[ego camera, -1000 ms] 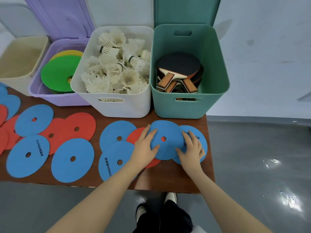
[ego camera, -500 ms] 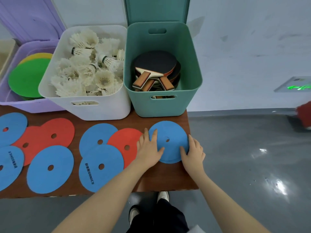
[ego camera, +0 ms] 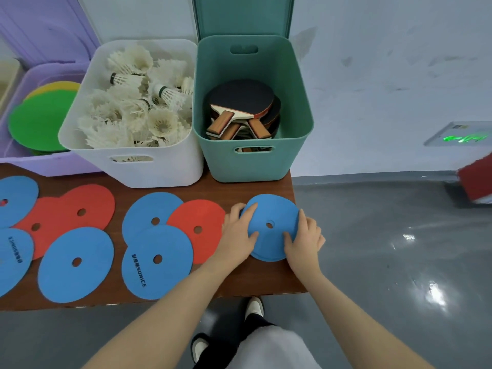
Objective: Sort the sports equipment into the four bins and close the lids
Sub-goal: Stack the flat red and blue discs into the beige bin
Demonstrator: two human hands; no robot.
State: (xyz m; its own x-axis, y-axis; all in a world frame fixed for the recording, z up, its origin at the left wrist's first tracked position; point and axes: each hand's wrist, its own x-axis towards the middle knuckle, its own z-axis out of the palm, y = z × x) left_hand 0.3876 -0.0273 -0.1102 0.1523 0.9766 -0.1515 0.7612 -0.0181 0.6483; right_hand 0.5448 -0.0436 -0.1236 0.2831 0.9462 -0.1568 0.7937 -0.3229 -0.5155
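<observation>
A small stack of blue discs [ego camera: 271, 211] lies at the right end of the brown table [ego camera: 239, 283]. My left hand [ego camera: 235, 237] rests on its left side, with index finger and thumb flat on top. At the stack's right rim, my right hand [ego camera: 304, 235] pinches it, thumb on top and fingers curled over the edge. More blue discs [ego camera: 157, 259] and red discs [ego camera: 197, 222] lie spread to the left. Behind stand the purple bin [ego camera: 53, 166] with green and yellow discs [ego camera: 37, 121], the white bin [ego camera: 159, 169] of shuttlecocks [ego camera: 133, 110] and the teal bin [ego camera: 253, 166] of paddles [ego camera: 239, 102].
A beige bin [ego camera: 8, 73] shows at the far left edge. The purple lid [ego camera: 45, 30] and teal lid [ego camera: 242, 14] stand upright behind their bins. The table ends just right of the stack, with grey floor [ego camera: 386, 249] beyond. A red object [ego camera: 476, 179] sits at the right edge.
The upper blue disc has slid right over the other blue one, making one stack. My right hand has moved from on top of the discs to the stack's right rim.
</observation>
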